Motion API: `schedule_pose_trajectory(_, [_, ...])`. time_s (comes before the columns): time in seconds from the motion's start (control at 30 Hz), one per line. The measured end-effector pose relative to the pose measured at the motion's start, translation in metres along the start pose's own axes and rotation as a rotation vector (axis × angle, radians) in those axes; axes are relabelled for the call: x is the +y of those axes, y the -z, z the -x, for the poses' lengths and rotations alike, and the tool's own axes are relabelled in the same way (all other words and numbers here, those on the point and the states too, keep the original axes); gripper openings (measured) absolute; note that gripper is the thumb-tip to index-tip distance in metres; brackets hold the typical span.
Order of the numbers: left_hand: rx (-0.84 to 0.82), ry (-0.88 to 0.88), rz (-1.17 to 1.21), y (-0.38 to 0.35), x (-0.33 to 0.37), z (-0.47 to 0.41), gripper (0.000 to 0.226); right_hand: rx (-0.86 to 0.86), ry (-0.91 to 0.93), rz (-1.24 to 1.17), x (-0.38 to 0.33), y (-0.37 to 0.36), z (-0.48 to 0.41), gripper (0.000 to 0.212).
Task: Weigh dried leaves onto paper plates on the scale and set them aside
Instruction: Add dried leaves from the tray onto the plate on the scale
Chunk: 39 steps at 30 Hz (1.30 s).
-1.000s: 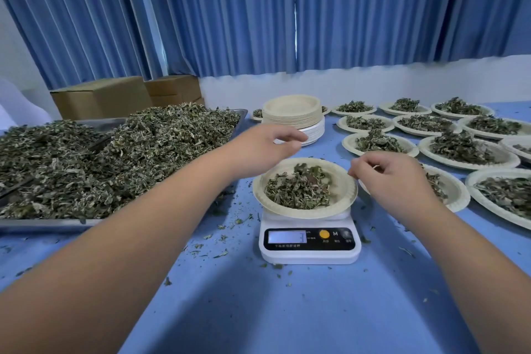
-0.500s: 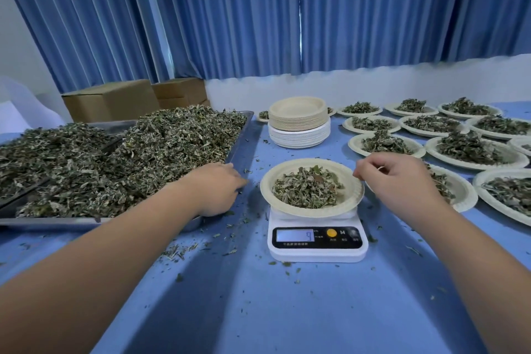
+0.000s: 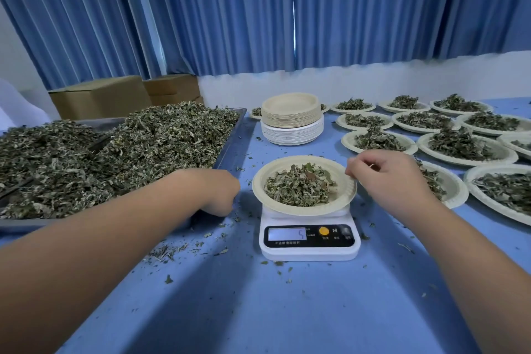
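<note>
The scale (image 3: 309, 241) lies crosswise, display (image 3: 286, 234) facing the near side.

Plain blue flat tabletop (image 3: 258, 310) was flecked w/ grey-green crumbs. Pleated blue fabric curtains (image 3: 230, 8) showed vertical stripes of light & shade. Cream round paper plate (image 3: 258, 191) carried olive-green dried leaves (image 3: 298, 188). White plastic scale (image 3: 310, 253) had black panel, orange btn. Stack of round paper plates (image 3: 291, 121) by far edge: tan over white.
</note>
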<state>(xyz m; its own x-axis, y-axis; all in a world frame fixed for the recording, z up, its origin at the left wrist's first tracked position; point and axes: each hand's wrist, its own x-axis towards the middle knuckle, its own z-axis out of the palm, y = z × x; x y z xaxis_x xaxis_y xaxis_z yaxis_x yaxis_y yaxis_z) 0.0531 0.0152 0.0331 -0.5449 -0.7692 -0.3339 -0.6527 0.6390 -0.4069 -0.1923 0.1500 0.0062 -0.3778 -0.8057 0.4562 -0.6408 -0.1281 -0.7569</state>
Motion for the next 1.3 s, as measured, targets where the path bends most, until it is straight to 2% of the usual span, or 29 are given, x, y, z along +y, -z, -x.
schedule_pose_trajectory(0.13, [0.030, -0.007, -0.015, -0.007, 0.000, 0.008, 0.006, 0.003, 0.007, 0.002, 0.001, -0.001, 0.000, 0.029])
schedule_pose_trajectory(0.27, [0.114, 0.061, -0.058, -0.012, 0.008, 0.011, 0.023, 0.006, 0.011, -0.009, 0.001, -0.001, 0.000, 0.030])
schedule_pose_trajectory(0.47, [0.207, 0.108, -0.212, -0.015, 0.019, 0.011, 0.032, 0.005, 0.019, 0.004, 0.000, -0.001, 0.001, 0.030])
schedule_pose_trajectory(0.83, [0.238, 0.153, -0.178, -0.014, 0.021, 0.012, 0.020, -0.011, 0.002, 0.010, -0.002, 0.000, 0.002, 0.029])
schedule_pose_trajectory(0.93, [0.312, 0.174, -0.059, 0.000, 0.014, 0.014, 0.015, -0.011, -0.001, -0.003, -0.002, 0.000, 0.002, 0.029])
schedule_pose_trajectory(1.03, [0.498, 0.167, 0.367, 0.017, 0.005, 0.013, 0.026, -0.010, -0.016, -0.007, -0.002, 0.000, 0.002, 0.029])
schedule_pose_trajectory(1.13, [0.678, 0.081, 0.738, 0.032, 0.008, 0.014, 0.022, -0.013, -0.011, -0.013, -0.003, 0.001, 0.002, 0.029])
schedule_pose_trajectory(1.23, [0.657, -0.031, 0.949, 0.039, 0.012, 0.017, 0.028, -0.007, -0.015, -0.017, -0.003, 0.001, 0.003, 0.029])
schedule_pose_trajectory(1.3, [0.680, -0.008, 0.971, 0.039, 0.004, 0.019, 0.028, -0.003, -0.024, -0.022, -0.002, 0.001, 0.002, 0.029])
